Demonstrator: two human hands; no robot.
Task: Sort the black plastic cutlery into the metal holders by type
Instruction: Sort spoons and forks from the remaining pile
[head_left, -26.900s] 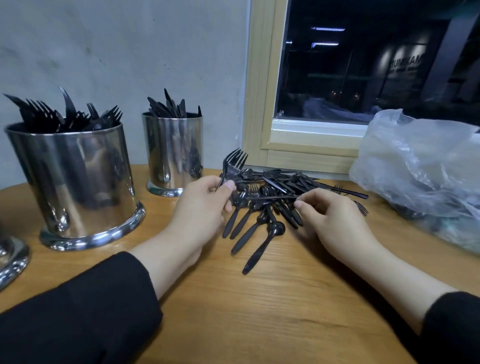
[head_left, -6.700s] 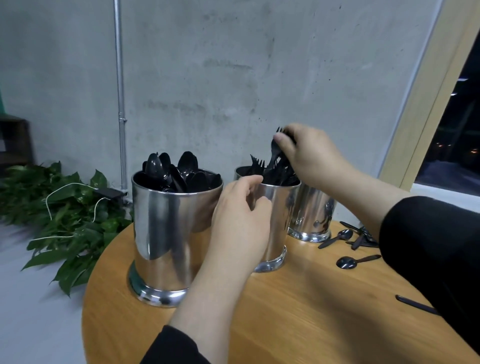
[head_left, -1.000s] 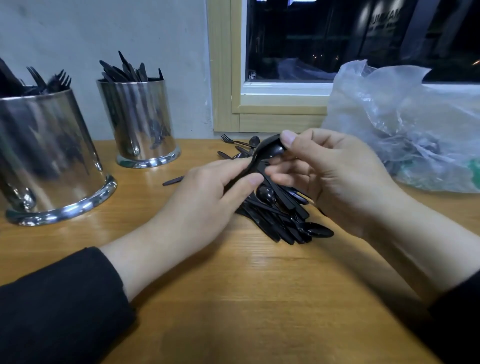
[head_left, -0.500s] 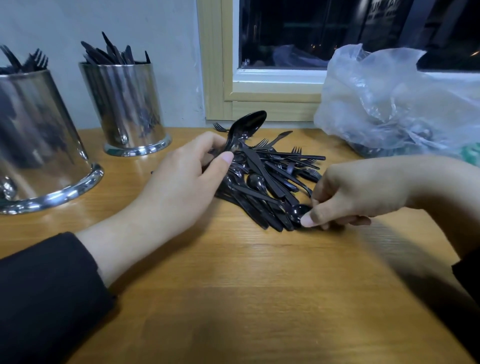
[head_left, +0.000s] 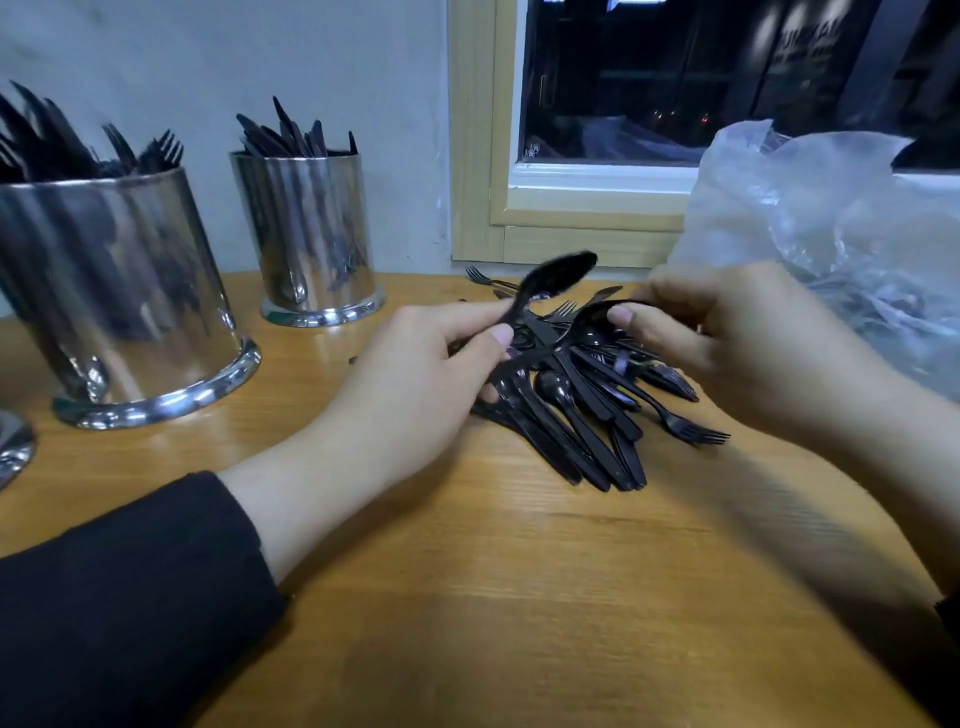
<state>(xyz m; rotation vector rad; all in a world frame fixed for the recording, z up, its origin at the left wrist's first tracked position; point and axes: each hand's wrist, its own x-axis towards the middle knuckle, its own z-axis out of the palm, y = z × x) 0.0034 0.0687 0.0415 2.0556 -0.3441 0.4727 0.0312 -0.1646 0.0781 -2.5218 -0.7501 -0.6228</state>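
Spoons are being picked out of the cutlery pile (head_left: 582, 400) at 1 o'clock on the worktop (head_left: 519, 597).
One spoon (head_left: 558, 275) is pinched by the left hand (head_left: 415, 384), a second spoon (head_left: 597, 317) by the right hand (head_left: 737, 338); next, probably, a carry toward 9 o'clock, the spoon holder being unseen.

Black spoon (head_left: 558, 274) in left hand (head_left: 415, 384), another (head_left: 597, 318) in right hand (head_left: 727, 338), above cutlery pile (head_left: 582, 410).

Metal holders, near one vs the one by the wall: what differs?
The near holder looks wider and sits at the left edge of view; the far holder looks narrower and stands closer to the window frame. Fork tines show in the near holder, while the far holder shows only plain pointed ends. The near holder's contents are cut off by the frame; the far holder's are fully visible. Both are shiny metal cylinders with flared bases, upright on the wooden table.
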